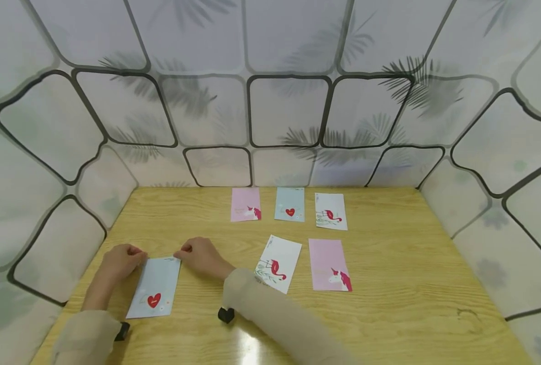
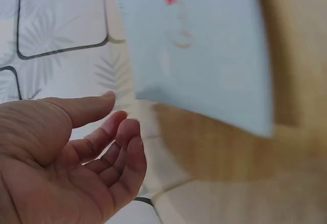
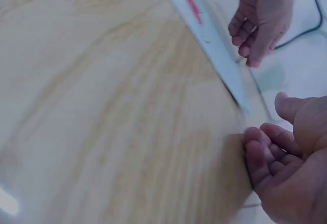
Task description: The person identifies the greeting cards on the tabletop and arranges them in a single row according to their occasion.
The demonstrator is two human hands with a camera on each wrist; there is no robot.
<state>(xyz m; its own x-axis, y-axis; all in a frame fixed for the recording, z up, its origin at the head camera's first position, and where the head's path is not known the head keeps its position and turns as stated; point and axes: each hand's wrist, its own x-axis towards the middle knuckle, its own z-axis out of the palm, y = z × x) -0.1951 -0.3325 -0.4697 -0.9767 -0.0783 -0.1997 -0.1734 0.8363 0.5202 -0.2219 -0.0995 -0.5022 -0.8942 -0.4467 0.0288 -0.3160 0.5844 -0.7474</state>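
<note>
A pale blue card with a red heart (image 1: 153, 289) lies at the left of the wooden table, and it also shows in the left wrist view (image 2: 204, 55). By its upper left corner is my left hand (image 1: 120, 261), fingers loosely curled and thumb apart from them. My right hand (image 1: 203, 257) is at the card's upper right corner. In the right wrist view, a small gap shows between the right thumb and fingers (image 3: 258, 157), with the card's corner just beyond them. Neither hand visibly pinches the card.
A flamingo card (image 1: 279, 263) and a pink unicorn card (image 1: 327, 258) lie right of my right forearm. Behind them stand in a row another pink card (image 1: 245, 203), a blue heart card (image 1: 290, 203) and a flamingo card (image 1: 330, 210). Patterned walls (image 1: 288, 111) enclose the table (image 1: 411, 263).
</note>
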